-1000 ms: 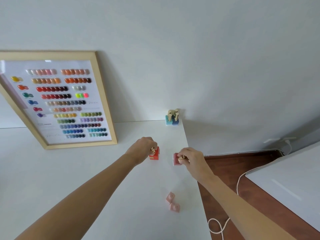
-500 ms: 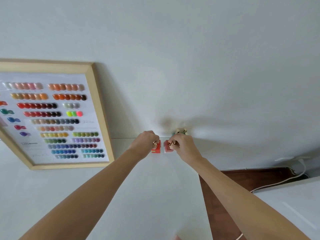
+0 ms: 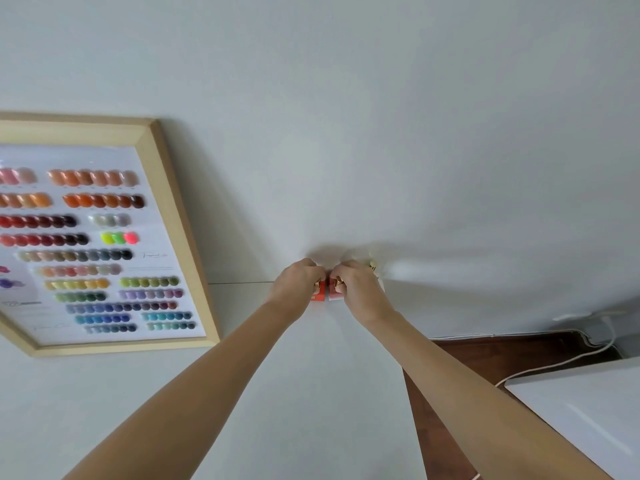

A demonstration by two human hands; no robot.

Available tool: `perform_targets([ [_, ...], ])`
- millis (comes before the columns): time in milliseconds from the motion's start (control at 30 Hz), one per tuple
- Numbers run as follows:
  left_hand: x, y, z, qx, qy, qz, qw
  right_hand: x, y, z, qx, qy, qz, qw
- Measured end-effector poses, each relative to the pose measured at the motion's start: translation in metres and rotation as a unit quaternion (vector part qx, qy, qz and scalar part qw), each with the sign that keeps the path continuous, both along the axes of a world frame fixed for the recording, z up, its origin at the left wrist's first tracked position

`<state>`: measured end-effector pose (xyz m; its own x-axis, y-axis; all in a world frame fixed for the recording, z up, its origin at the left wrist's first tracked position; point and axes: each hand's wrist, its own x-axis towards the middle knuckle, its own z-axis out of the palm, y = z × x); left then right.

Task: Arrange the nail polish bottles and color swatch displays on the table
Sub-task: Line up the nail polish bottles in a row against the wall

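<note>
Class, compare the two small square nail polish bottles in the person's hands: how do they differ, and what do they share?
The orange-red square bottle sits in the left hand; the pinkish-red square bottle sits in the right hand. The orange-red one is brighter, the pinkish-red one paler. Both have gold caps, stand side by side near the white table's back edge, and are partly hidden by fingers.

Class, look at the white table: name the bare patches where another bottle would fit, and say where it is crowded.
Bare table lies between the two forearms, and a wide stretch left of the left arm, below the framed swatch display. It is crowded at the back edge by the wall, where the left hand and right hand hold the orange-red bottle and pink bottle side by side.
</note>
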<state>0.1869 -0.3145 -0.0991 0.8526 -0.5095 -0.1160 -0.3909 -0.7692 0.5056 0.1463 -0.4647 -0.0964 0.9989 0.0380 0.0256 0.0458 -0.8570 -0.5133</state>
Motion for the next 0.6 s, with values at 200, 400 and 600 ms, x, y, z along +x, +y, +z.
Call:
perform_targets([
  [200, -0.012, -0.003, -0.012, -0.091, -0.071, 0.029, 0.993, -0.011, -0.003, -0.002, 0.06, -0.077, -0.019, 0.995],
  [400, -0.031, 0.002, -0.035, -0.153, -0.012, 0.176, 0.972, -0.042, -0.028, -0.027, 0.095, -0.152, -0.175, 0.968],
  [600, -0.027, -0.01, -0.046, -0.132, 0.148, 0.282, 0.939, -0.037, -0.042, -0.047, 0.153, 0.026, -0.263, 0.952],
])
